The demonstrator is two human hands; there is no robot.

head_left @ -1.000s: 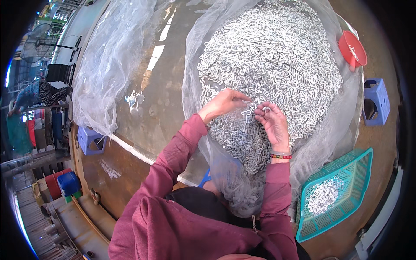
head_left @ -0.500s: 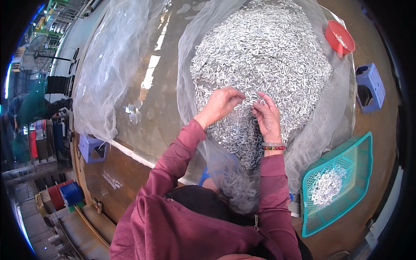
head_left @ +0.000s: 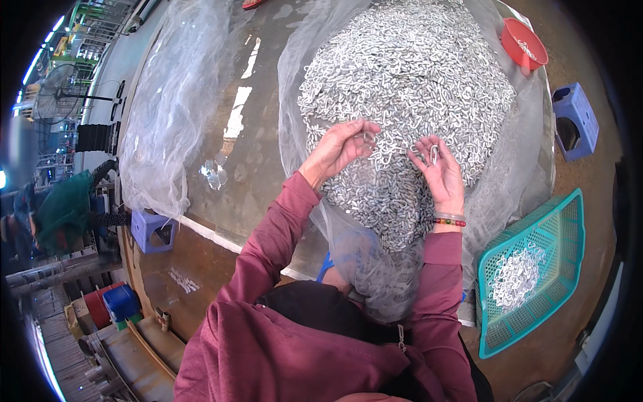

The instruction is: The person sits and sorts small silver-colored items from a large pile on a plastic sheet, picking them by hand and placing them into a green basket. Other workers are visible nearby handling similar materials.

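A big heap of small silver metal links (head_left: 408, 74), many of them open C-shapes, lies before me on a sheer mesh cloth. At its near side gather darker grey barrel-shaped metal pieces (head_left: 385, 204). Over the heap's left part, my left hand (head_left: 333, 149) pinches a thin metal link (head_left: 366, 137) between thumb and fingers. To its right, my right hand (head_left: 443, 179) is turned palm up, fingers curled, with one oval metal link (head_left: 434, 155) held against them. Between the hands lies a small cluster of brighter links (head_left: 387, 155).
At the right stands a teal plastic basket (head_left: 487, 305) with a pile of links (head_left: 518, 278). A red scoop (head_left: 512, 33) holding some pieces rests at the far right, near a blue stool (head_left: 581, 120). Mesh cloth (head_left: 167, 100) lies bunched at the left; another blue stool (head_left: 151, 231) stands below it.
My hands have moved apart: the right one went rightward and turned palm up, showing an oval link. The left rose slightly. The whole view has shifted a little.
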